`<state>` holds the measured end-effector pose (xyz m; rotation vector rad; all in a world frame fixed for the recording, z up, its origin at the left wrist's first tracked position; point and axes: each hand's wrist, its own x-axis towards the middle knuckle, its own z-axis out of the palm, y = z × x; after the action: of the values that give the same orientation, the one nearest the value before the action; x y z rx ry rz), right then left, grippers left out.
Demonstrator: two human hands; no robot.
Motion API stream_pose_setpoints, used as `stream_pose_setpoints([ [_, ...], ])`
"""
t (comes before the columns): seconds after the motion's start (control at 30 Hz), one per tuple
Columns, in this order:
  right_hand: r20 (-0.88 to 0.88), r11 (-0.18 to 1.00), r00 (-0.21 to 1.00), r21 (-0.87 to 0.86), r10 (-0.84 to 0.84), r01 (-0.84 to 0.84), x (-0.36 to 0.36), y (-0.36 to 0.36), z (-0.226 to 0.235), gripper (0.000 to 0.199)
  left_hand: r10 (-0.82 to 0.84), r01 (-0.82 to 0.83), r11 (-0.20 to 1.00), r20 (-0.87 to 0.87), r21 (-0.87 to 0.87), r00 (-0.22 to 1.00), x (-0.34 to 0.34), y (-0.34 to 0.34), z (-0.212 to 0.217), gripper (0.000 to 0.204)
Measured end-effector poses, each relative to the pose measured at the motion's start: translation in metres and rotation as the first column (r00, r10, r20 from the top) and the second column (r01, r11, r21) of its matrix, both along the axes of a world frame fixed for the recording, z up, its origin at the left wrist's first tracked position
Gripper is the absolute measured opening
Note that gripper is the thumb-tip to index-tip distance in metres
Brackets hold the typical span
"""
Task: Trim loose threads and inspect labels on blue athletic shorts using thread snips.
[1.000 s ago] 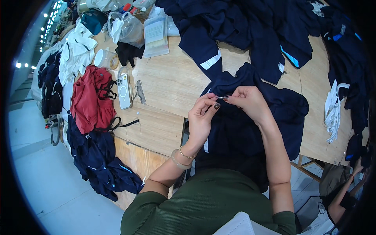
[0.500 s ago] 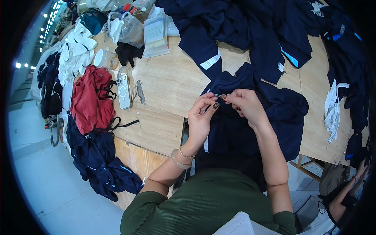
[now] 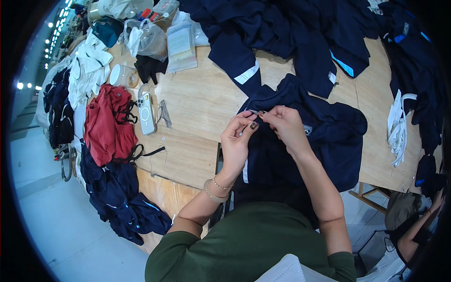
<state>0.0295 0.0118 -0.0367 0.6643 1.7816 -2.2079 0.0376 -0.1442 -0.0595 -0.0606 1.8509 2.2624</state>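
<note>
Centre of frame: left hand (image 3: 237, 141) and right hand (image 3: 285, 126), fingertips meeting over a dark navy garment (image 3: 310, 141) that lies on the wooden worktop (image 3: 197, 103) and drapes over its near edge toward the person. Left fingers pressed together, pinching a small slim metallic object (image 3: 256, 113) at the garment's upper edge; what it is cannot be told at this size. Right fingers curled and closed, pinching a fold of the navy fabric just beside the left fingertips; the two hands touch or nearly touch. Left wrist carries a pale bangle and a thin beaded bracelet (image 3: 217, 189). Lower frame: the person's olive-green top (image 3: 244, 249). Left of centre on the worktop: a white phone (image 3: 146, 113) lying flat, with a pair of small snips (image 3: 163, 113) just beside it. Further left: a red garment (image 3: 109, 124) at the worktop's edge, and below it a heap of navy clothing (image 3: 120, 197) hanging toward the floor. Upper left: white garments (image 3: 87, 70), a clear plastic bag (image 3: 148, 37) and a flat transparent packet (image 3: 181, 44). Top and upper right: a large pile of navy garments (image 3: 291, 33) with light-blue and white trim. Right edge: a bundle of white strips (image 3: 399, 127). Lower right corner: another person's hand (image 3: 438, 203), apart from the work.
</note>
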Motion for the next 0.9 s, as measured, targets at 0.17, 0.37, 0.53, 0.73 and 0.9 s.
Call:
stream_pose_setpoints([
  [0.17,-0.064,0.994,0.996,0.094,0.058,-0.052,-0.001,-0.002,-0.01,0.024,0.026,-0.034,0.997,0.106,0.072,0.994,0.001,-0.005,0.007,0.006],
  [0.37,-0.182,0.997,0.98,0.006,-0.08,0.083,0.022,0.069,0.048,0.019,-0.275,0.274,0.928,0.034,-0.252,0.961,-0.014,-0.088,0.058,0.007],
  [0.53,-0.37,0.933,0.882,0.091,-0.293,0.349,0.058,0.135,0.068,0.025,-0.624,0.59,0.431,0.246,-0.683,0.741,-0.023,-0.08,0.086,0.019],
  [0.73,-0.372,0.947,0.873,-0.079,-0.317,0.311,0.056,0.122,0.042,0.024,-0.638,0.248,0.722,-0.482,-0.646,0.6,-0.032,0.086,0.069,0.02],
  [0.9,-0.491,0.85,0.754,0.049,-0.437,0.525,0.069,0.153,-0.015,0.022,-0.614,-0.014,0.598,-0.469,-0.802,0.634,-0.061,0.12,0.008,0.084],
])
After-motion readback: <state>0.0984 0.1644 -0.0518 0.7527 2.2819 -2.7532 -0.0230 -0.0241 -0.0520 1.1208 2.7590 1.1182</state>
